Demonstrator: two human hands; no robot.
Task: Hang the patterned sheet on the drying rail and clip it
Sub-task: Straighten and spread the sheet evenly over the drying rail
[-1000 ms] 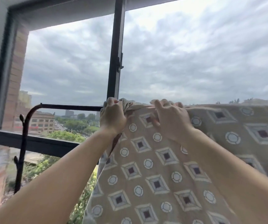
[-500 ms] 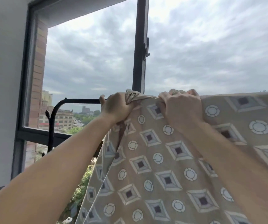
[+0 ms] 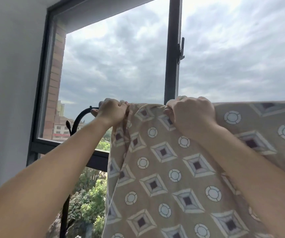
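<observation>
Beige patterned sheet hangs over the black drying rail, its edge now drawn left to the rail's bend; left hand and right hand grip the top fold. Clipping remains.

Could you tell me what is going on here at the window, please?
A person is hanging a patterned sheet over the black drying rail by the window frame. The left hand grips the sheet's bunched corner near the rail's curved end, and the right hand grips the top edge a little further along. The sheet drapes down on the near side. No clip is in view, so clipping is not yet done.
</observation>
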